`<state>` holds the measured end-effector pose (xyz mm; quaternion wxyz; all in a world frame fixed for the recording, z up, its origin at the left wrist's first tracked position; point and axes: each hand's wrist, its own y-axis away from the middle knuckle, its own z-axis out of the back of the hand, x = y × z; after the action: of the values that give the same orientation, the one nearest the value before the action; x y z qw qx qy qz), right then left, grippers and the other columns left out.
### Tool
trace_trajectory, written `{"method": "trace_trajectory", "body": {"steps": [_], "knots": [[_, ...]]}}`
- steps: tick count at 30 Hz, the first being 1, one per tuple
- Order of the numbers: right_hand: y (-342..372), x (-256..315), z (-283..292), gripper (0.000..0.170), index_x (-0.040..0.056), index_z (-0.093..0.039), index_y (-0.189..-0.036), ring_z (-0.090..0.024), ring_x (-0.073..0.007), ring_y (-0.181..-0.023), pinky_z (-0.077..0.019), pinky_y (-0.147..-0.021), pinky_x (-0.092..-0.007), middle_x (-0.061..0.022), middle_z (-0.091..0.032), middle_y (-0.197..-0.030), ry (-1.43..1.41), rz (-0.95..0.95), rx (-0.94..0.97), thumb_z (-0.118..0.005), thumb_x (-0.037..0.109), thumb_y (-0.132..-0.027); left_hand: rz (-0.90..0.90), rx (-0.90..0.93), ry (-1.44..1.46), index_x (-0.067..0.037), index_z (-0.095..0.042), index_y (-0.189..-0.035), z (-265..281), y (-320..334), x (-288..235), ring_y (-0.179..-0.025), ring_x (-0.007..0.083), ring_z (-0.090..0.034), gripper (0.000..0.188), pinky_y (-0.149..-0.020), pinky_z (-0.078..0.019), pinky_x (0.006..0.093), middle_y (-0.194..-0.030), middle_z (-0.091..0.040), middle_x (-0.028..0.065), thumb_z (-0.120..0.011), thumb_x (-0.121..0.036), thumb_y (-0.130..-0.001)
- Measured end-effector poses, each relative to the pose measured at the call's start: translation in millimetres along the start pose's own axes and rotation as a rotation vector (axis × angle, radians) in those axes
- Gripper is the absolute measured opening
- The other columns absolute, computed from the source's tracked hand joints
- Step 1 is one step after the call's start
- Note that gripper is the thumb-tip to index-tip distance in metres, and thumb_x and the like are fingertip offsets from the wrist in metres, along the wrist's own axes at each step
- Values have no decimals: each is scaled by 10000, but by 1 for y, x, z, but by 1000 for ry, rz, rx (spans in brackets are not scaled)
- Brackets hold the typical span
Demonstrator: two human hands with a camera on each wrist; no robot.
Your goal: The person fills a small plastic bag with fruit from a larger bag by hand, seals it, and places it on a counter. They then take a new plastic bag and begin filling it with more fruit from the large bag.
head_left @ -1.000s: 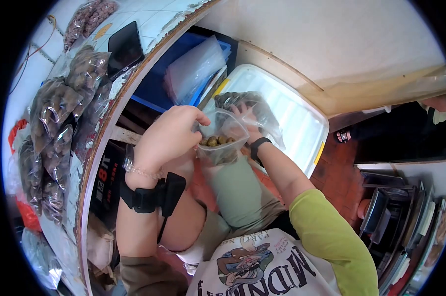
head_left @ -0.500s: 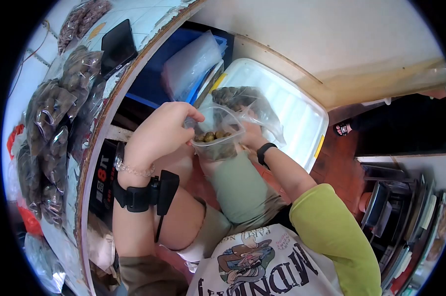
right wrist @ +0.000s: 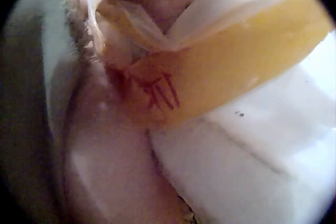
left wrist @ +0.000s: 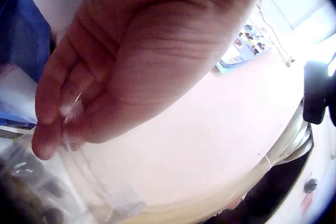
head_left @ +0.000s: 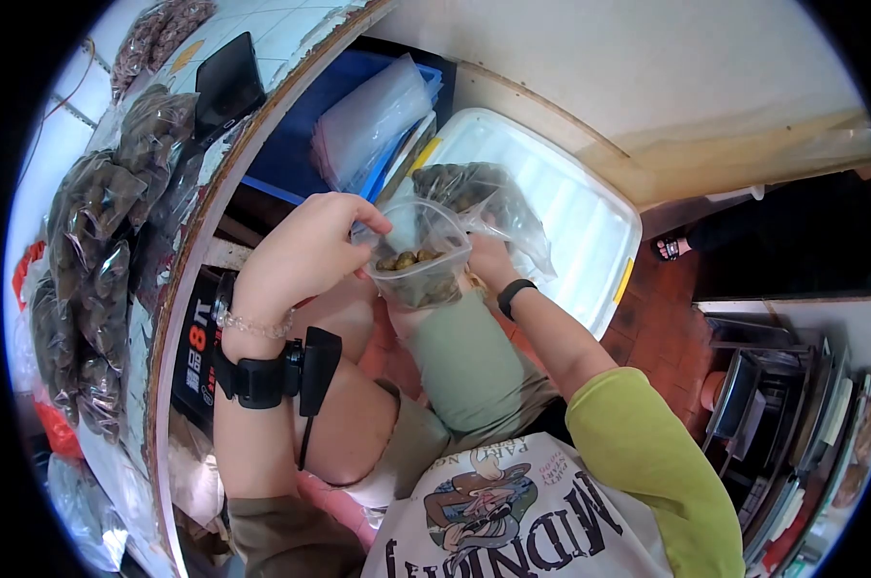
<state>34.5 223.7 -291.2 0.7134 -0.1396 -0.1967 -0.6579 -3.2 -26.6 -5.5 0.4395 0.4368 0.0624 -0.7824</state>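
Observation:
My left hand [head_left: 305,246] pinches the left rim of a clear plastic bag [head_left: 426,286] between thumb and fingers. The bag's mouth is spread wide, and small round olive-brown pieces [head_left: 409,260] lie inside. In the left wrist view the thumb and fingertips of my left hand [left wrist: 131,50] meet on a clear plastic edge. My right hand [head_left: 490,260] is just right of that rim, at the near side of a second clear bag [head_left: 466,183] holding dark lumps. Its fingertips are hidden among the plastic, so I cannot tell what they hold.
Beneath the second bag is a white plastic box lid [head_left: 580,231] with yellow clips. Flat clear bags [head_left: 378,125] lie in a blue crate [head_left: 296,159]. Several filled bags [head_left: 98,212] and a phone [head_left: 229,87] rest on the worn counter at left. A person's sandalled foot [head_left: 669,249] shows at right.
My right hand has drawn back from the second bag toward the rim of the open one, and its spread fingers have gone out of sight. My left hand keeps its pinch.

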Motion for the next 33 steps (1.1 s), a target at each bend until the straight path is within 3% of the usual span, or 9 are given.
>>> {"method": "trace_trajectory", "body": {"steps": [4,10,12,16,21,25,29,31,33], "knots": [[-4,1,-11,264,87,-679,-1046,-625,-316,-931,-475,-788,-387,-177,-653,-1025,-109,-61,-155,-614,238,-840,-11,-34,-63,28,-646,-990,0,6,-9,-699,247,-661,260,-685,-529,347,-950,-629,189,-564,20,-744],[-25,-50,-51,273,78,-632,-1058,-648,-333,-884,-506,-759,-429,-187,-670,-911,-271,-119,19,-536,213,-841,-39,-54,-34,41,-647,-1006,2,7,-5,-654,197,-642,320,-590,-505,302,-887,-647,157,-530,5,-710],[-30,-66,-64,247,53,-683,-1029,-601,-184,-808,-482,-705,-290,-79,-657,-955,-900,-45,-389,-664,128,-794,-48,-58,-27,38,-648,-1004,2,7,-5,-649,206,-640,314,-587,-503,306,-899,-644,159,-534,0,-714],[-60,-40,7,194,20,-659,-960,-603,-156,-692,-486,-606,-275,-59,-647,-867,-532,-110,-224,-652,158,-824,-133,-81,-92,15,-653,-991,1,7,-3,-630,213,-627,285,-570,-493,313,-905,-627,160,-540,-6,-731],[-51,-39,27,179,27,-615,-978,-596,-199,-613,-516,-536,-304,-82,-622,-788,-1830,-599,62,-596,177,-881,-44,-35,-106,-9,-651,-993,3,10,-10,-590,197,-600,272,-531,-475,316,-868,-615,153,-542,-8,-743],[-32,-27,39,178,22,-605,-1003,-601,-229,-627,-533,-529,-345,-101,-620,-792,-2029,-695,115,-557,156,-895,-39,-26,-102,-15,-648,-1003,5,9,-9,-544,187,-578,276,-504,-464,316,-869,-610,151,-543,-10,-748],[1,25,71,125,67,-591,-907,-563,-176,-620,-483,-514,-272,-67,-580,-787,-2122,-969,-149,-569,187,-882,34,-9,-138,-26,-655,-1004,3,10,-13,-661,217,-613,280,-596,-494,335,-915,-623,152,-557,-17,-742],[24,37,90,105,45,-563,-909,-503,-179,-641,-452,-570,-269,-68,-534,-796,-2193,-1126,-227,-536,134,-862,-242,-126,-295,-36,-661,-1007,-6,6,7,-841,255,-623,289,-735,-504,353,-964,-635,153,-575,-30,-731],[50,40,103,106,30,-562,-910,-452,-160,-631,-397,-538,-257,-55,-490,-782,-2393,-1010,-99,-519,115,-865,-242,-132,-274,-39,-659,-1021,-10,4,9,-908,270,-608,305,-787,-495,358,-993,-637,153,-582,-35,-725]]}}
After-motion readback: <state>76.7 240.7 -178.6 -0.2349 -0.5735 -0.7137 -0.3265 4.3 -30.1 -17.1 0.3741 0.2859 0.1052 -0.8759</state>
